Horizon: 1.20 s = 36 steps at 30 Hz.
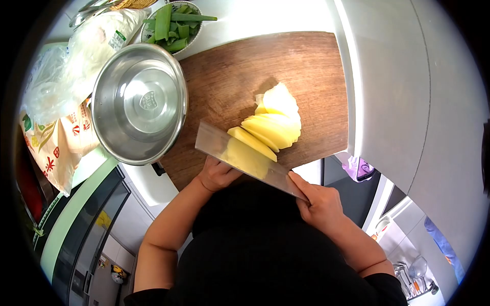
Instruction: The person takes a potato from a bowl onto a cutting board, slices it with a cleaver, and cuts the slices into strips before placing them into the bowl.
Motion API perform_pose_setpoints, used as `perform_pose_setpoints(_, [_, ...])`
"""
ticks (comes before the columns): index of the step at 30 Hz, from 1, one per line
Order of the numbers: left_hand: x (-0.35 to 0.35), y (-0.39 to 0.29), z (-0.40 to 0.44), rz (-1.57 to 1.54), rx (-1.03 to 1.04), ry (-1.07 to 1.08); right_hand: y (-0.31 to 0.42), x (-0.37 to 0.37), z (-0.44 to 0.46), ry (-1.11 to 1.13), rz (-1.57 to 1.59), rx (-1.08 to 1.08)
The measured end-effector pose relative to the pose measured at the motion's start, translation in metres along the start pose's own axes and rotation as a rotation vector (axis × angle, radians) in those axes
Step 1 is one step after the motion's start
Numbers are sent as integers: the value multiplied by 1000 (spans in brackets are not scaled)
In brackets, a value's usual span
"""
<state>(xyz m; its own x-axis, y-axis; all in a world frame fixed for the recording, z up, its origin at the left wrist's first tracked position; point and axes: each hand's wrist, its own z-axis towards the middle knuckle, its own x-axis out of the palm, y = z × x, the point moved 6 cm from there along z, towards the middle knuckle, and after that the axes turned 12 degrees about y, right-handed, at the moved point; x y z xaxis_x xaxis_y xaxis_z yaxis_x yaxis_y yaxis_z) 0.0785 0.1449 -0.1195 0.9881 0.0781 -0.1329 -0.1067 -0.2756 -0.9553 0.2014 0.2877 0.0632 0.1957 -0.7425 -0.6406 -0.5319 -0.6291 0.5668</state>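
My right hand point(321, 201) is wrapped round the handle end of a broad cleaver point(214, 140), its index finger along the blade. The blade slants over the near edge of a wooden cutting board point(219, 76), with a yellow patch showing on its face. Just beyond the blade lies a row of sliced peeled potato point(270, 130), the slices leaning on each other. My left hand point(218, 174) is curled in close to the near side of the blade. Its fingertips, and whatever they hold, are hidden.
A steel bowl point(109, 109) stands left of the board. Behind it, a patterned bowl point(145, 34) holds cut green leaves point(163, 23). Plastic bags point(61, 86) crowd the far left. A grey-white panel point(393, 86) rises on the right; utensils point(416, 270) hang lower right.
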Motion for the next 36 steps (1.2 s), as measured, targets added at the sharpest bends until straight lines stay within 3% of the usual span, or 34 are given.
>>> perform_pose_setpoints(4, [3, 12, -1, -124, -79, -53, 1, 0, 0, 18, 9, 15])
perform_pose_setpoints(7, [6, -1, -4, 327, 208, -78, 0, 1, 0, 3, 12, 6])
perform_pose_setpoints(10, [4, 15, 0, -72, -19, -49, 1, 1, -1, 7, -4, 18])
perform_pose_setpoints(11, [-1, -1, -2, 213, 165, -84, 0, 1, 0, 7, -4, 17])
perform_pose_setpoints(13, [2, -17, -7, 496, 350, -115, 0, -1, 0, -17, 4, 3])
perform_pose_setpoints(14, [1, -4, -3, 207, 175, -90, 1, -1, 0, -20, 3, 4])
perform_pose_setpoints(16, [1, 9, 0, -81, -4, -66, 1, -1, 0, 6, 0, 23])
perform_pose_setpoints(17, [-3, -5, 0, 242, 184, -107, 1, -1, 0, 8, 2, 22])
perform_pose_setpoints(19, [-2, -24, -4, 564, 375, -143, 2, -1, 0, -18, 15, -5])
perform_pose_setpoints(25, [-14, -47, -2, 516, 367, -146, 0, 1, 0, 12, -1, 28])
perform_pose_setpoints(31, [-29, -80, 1, 547, 499, -224, -7, 6, -9, 51, -1, 111])
perform_pose_setpoints(36, [-29, -93, -1, 747, 607, -315, -12, 8, -12, 94, -2, 152])
